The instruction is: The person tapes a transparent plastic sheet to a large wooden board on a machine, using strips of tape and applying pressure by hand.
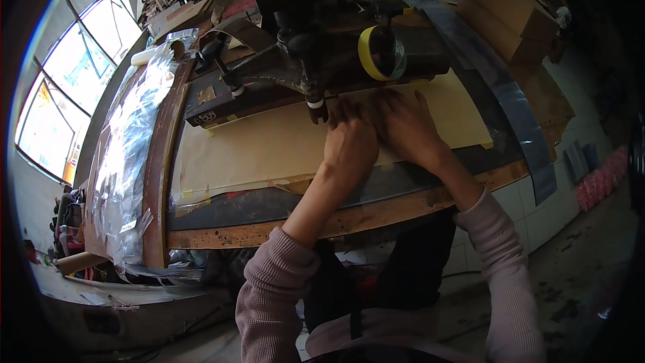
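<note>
Both hands lie flat, fingers spread, holding nothing: the left hand [349, 142] and right hand [406, 128] press side by side on a tan sheet [269, 144] at mid-frame. The sheet lies across the worktop [282, 232], running from left of centre to the right, partly under the machine.

Risk, as judged: the left fingertips sit just beside the machine's presser foot [317, 109], directly under the dark machine head [316, 40]. If the sheet feeds while the fingers rest this near, they could be drawn under the foot. The right hand is a little further off, below the yellow tape roll [379, 54].

The sheet's near left corner looks torn and curled, with yellow tape tabs; it may snag or tear further if dragged.

Edges and room: the worktop's wooden near edge runs across the lower middle, forearms crossing it. Clear plastic film [127, 154] heaps along the left side, crowding that end. To the right a blue-grey strip [517, 107] hangs over the edge. Open sheet lies left of the hands; upward, the machine blocks travel.
</note>
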Available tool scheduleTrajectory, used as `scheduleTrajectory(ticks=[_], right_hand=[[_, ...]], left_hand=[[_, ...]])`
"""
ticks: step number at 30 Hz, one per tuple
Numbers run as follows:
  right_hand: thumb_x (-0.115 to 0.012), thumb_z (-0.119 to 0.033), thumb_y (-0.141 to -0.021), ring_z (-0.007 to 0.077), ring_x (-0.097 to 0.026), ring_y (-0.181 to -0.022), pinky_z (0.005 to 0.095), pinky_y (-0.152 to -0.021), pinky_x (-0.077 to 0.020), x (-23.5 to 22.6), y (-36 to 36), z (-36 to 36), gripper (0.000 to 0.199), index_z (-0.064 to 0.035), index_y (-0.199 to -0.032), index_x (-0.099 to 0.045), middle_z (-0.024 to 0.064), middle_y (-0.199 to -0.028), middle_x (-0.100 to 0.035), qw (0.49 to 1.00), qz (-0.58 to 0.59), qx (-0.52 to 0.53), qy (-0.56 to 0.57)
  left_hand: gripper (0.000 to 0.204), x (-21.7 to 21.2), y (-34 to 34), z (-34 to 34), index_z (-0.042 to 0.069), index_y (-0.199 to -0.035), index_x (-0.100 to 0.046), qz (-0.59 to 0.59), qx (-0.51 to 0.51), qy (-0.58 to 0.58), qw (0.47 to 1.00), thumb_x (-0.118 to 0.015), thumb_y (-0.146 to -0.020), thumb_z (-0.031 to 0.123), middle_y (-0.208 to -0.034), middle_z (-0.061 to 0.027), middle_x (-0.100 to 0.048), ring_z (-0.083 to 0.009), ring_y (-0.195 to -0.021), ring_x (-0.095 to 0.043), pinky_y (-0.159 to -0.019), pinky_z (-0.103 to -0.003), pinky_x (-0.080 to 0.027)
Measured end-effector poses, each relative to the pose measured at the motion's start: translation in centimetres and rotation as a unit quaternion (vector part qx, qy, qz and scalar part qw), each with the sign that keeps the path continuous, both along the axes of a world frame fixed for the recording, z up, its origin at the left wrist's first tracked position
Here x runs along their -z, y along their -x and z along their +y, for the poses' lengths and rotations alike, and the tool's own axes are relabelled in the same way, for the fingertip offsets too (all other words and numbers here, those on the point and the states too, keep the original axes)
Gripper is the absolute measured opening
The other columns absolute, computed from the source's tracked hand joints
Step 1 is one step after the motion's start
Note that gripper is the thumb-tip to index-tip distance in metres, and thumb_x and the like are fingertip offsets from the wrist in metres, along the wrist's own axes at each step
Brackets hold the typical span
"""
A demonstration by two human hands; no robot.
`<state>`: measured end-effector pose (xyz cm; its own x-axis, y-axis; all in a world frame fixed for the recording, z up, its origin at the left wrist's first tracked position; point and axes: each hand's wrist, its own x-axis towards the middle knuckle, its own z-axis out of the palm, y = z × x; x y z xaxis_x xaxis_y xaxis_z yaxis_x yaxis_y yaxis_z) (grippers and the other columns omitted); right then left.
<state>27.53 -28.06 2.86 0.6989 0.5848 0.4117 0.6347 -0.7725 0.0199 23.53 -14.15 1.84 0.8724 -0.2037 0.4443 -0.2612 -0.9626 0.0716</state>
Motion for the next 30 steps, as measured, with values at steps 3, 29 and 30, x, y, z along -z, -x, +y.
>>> scheduleTrajectory(ticks=[3,29,30], right_hand=[[-0.055,-0.024,-0.084,0.0260,-0.051,-0.118,0.0571,-0.095,-0.0357,0.1,0.0,0.3,0.037,-0.0010,-0.113,-0.055,0.0162,-0.121,-0.057,1.000,-0.015,-0.006,-0.022],[-0.053,-0.018,-0.089,0.0217,-0.050,-0.120,0.0597,-0.098,-0.0345,0.4,1.2,-0.4,0.035,-0.0024,-0.119,-0.055,0.0112,-0.125,-0.055,0.998,0.001,-0.007,-0.058],[-0.053,-0.018,-0.089,0.0215,-0.050,-0.121,0.0600,-0.098,-0.0342,0.5,1.2,-0.5,0.035,-0.0023,-0.119,-0.055,0.0111,-0.125,-0.055,0.999,0.002,-0.004,-0.054]], left_hand=[[0.035,-0.2,0.0,0.3,-0.015,-0.107,-0.044,0.018,0.000,0.009,1.000,-0.051,-0.081,0.007,-0.112,-0.0374,-0.049,-0.0463,-0.098,-0.058,-0.092,-0.048,-0.047],[0.039,-0.5,-0.2,0.0,-0.013,-0.111,-0.052,0.000,-0.019,0.016,1.000,-0.055,-0.077,0.007,-0.120,-0.0315,-0.051,-0.0387,-0.112,-0.054,-0.092,-0.041,-0.049],[0.039,-1.2,0.1,-0.3,-0.013,-0.110,-0.053,0.022,-0.009,0.016,1.000,-0.056,-0.077,0.006,-0.118,-0.0304,-0.051,-0.0384,-0.111,-0.055,-0.091,-0.040,-0.049]])
